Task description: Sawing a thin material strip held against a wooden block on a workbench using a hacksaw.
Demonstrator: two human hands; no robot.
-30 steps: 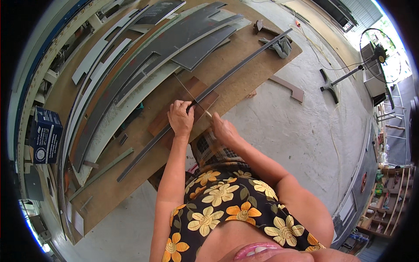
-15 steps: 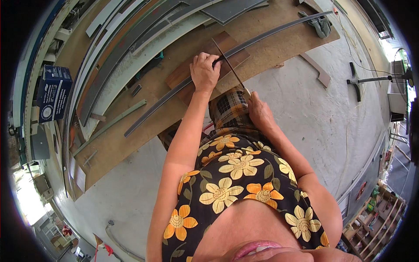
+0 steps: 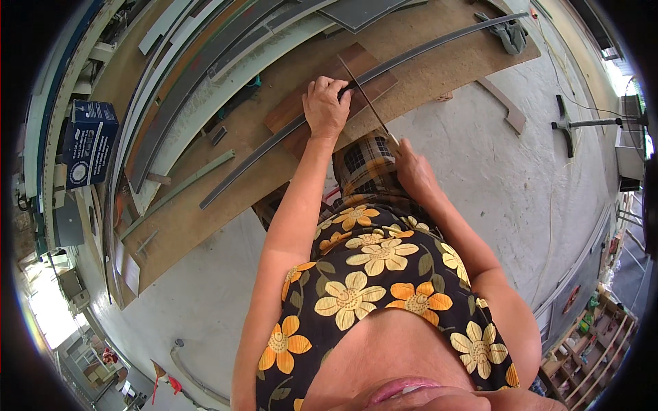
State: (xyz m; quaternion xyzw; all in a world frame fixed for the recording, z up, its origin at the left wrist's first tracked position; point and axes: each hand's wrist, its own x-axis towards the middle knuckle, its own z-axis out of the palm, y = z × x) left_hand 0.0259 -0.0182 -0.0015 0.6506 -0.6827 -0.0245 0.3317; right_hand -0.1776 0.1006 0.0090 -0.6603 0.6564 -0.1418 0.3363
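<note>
A long dark grey strip lies slantwise over a brown wooden board on the workbench. My left hand presses down on it, fingers curled round the strip close to the saw. In my right hand is the handle of a thin handsaw, fingers closed on it. The saw's narrow blade crosses the strip just right of my left hand, its tip pointing away from me. How deep the blade sits in the strip cannot be made out.
The brown workbench carries several long panels and strips along its far side. A grey glove lies at its right end. A blue box stands at left. An angled brown piece and a T-shaped black stand are right.
The whole view has shifted slightly, up and to the right. Both hands keep their grips, and the saw stays across the strip with hardly any visible movement.
</note>
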